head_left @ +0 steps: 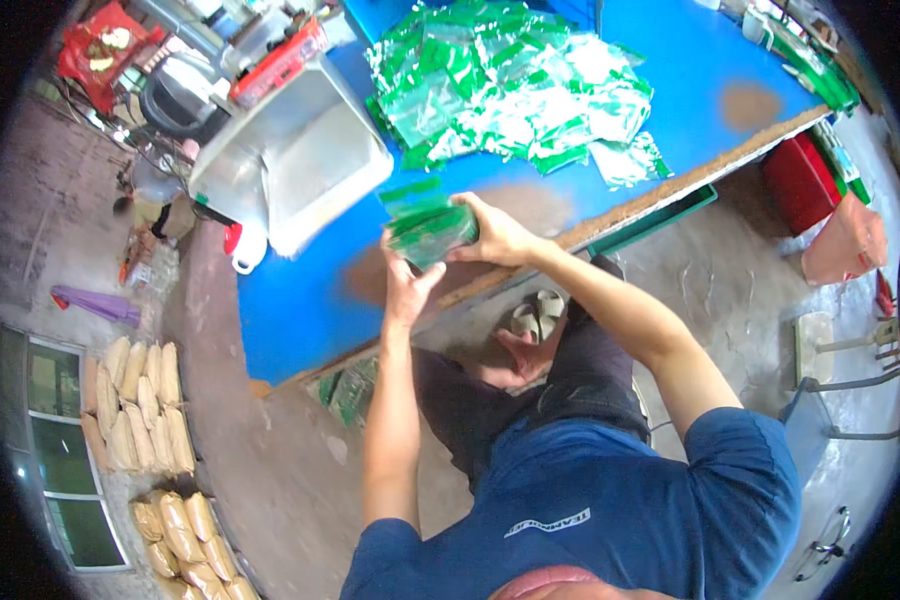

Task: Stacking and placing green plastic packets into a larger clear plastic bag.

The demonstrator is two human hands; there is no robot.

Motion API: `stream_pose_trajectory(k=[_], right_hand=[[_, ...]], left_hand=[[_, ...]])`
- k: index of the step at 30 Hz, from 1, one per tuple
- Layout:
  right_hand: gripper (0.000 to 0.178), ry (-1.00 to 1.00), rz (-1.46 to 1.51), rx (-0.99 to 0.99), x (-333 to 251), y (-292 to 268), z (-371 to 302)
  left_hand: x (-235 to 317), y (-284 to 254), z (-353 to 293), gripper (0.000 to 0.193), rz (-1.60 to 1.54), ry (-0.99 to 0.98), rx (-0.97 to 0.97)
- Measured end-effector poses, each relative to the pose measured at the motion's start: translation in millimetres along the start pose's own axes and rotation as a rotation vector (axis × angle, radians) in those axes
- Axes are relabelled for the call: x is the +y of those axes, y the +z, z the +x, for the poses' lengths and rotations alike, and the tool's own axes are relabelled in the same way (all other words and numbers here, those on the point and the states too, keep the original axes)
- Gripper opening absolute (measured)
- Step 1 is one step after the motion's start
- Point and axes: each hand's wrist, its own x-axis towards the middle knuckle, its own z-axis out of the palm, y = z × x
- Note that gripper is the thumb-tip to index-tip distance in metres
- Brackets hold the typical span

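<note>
Between my two hands is a stack of green and see-through plastic packets [432, 236], held above the near edge of the blue table. My left hand [408, 282] grips its lower left side, thumb on the front. From the right, my right hand [494, 232] closes round the other end. One green packet [410, 197] sticks up at the top of the stack, somewhat blurred. Beyond my hands, a large heap of similar green and see-through packets [510, 85] covers the far part of the table.
A pale rectangular tub [315, 185] stands on the blue table [300, 315] to the left, a white and red container [247, 248] beside it. Under the table's right end is a red bin [800, 180]. Stacked brown sacks [140, 410] lie at far left; a blue chair [810, 415] stands right.
</note>
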Motion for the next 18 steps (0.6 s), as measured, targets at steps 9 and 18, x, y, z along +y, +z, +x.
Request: stream_pose_trajectory(k=[9,18], right_hand=[[0.074,-0.011,0.044,0.072,-6.2,4.6,7.4],[0.061,0.004,0.115,0.373,5.4,2.3,6.6]], left_hand=[[33.9,15.8,3.8,0.098,-0.12,-0.115,0.034],[267.0,29.4,-66.5,0.111,-1.0,0.249,-0.37]])
